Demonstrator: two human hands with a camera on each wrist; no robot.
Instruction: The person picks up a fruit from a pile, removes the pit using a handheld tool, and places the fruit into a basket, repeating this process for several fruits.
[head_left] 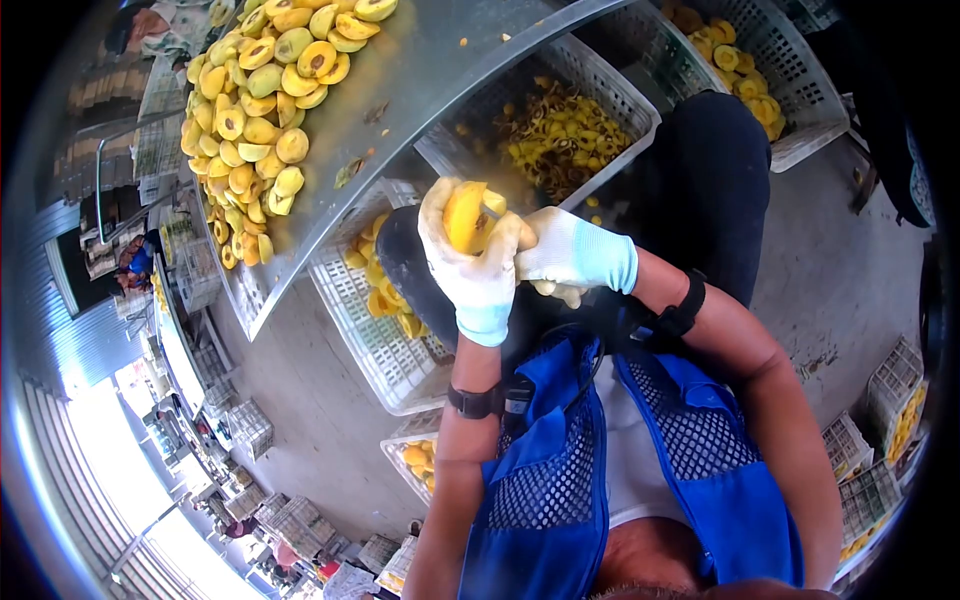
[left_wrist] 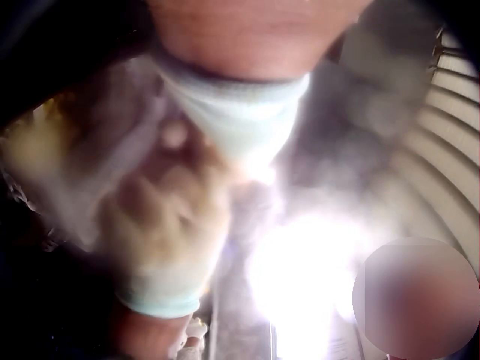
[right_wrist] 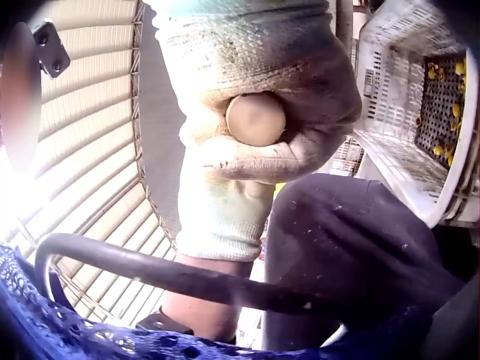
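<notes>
In the head view my gloved left hand [head_left: 462, 262] grips a yellow stone fruit [head_left: 465, 218], its fingers round the side and bottom. Close against it, my gloved right hand [head_left: 572, 248] holds a hand tool whose grey metal end [head_left: 492, 212] meets the fruit's brown middle. From the right wrist view, the tool's round pale handle end [right_wrist: 256, 120] pokes out of the right fist [right_wrist: 262, 67], with the left glove's cuff [right_wrist: 225, 225] beyond. Both gloves are white with light blue cuffs; the left wrist view of them is badly blurred.
A metal table [head_left: 400, 110] bears a heap of fruit halves [head_left: 255, 120]. Under its edge stand a crate of peelings and scraps [head_left: 565, 135] and a crate of yellow fruit [head_left: 385, 290]. Another fruit crate [head_left: 790, 140] is at upper right. My knees [head_left: 715, 165] flank the hands.
</notes>
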